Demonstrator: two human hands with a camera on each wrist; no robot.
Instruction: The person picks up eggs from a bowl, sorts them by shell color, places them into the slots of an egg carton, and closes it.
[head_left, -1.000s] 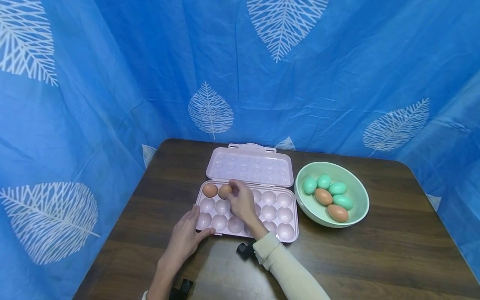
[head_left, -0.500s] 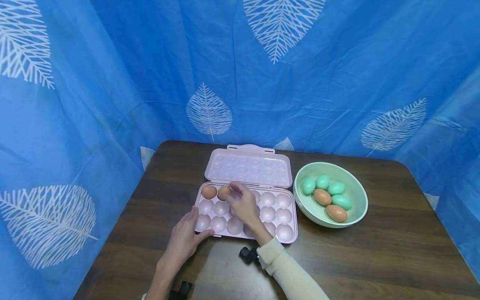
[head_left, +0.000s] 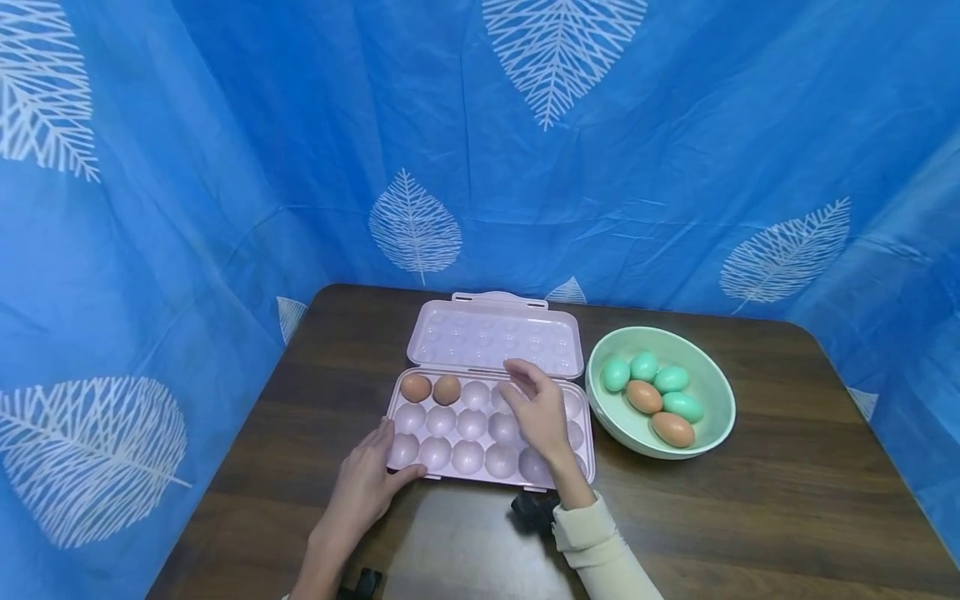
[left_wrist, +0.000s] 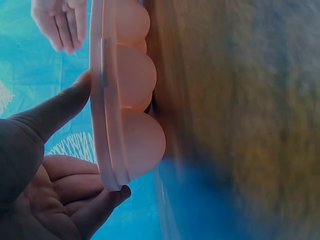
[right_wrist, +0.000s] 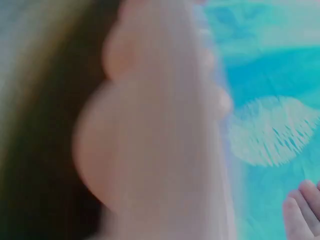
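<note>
A pale pink egg carton [head_left: 468, 457] lies with its lid [head_left: 495, 337] folded back. Two brown eggs, one in the far left corner cup [head_left: 416, 388] and its neighbour [head_left: 447, 390], sit in the back row; the uncovered cups hold none. My left hand [head_left: 360, 483] grips the carton's near left corner, thumb on the front rim and fingers at the left end, as the left wrist view confirms at the rim [left_wrist: 102, 125]. Over the carton's right half hovers my right hand [head_left: 543, 417], holding nothing, fingers loosely bent; it hides some cups.
A light green bowl [head_left: 726, 417] stands right beside the carton. Inside are several green eggs [head_left: 682, 407] and two brown eggs [head_left: 672, 429]. The dark wooden table [head_left: 810, 467] meets a blue leaf-print curtain [head_left: 645, 167] behind. Black wrist gear [head_left: 534, 510] hangs under the right wrist.
My right hand has let go of the second brown egg, leaving it in its cup, and has moved right across the carton. The left hand keeps its grip on the corner.
</note>
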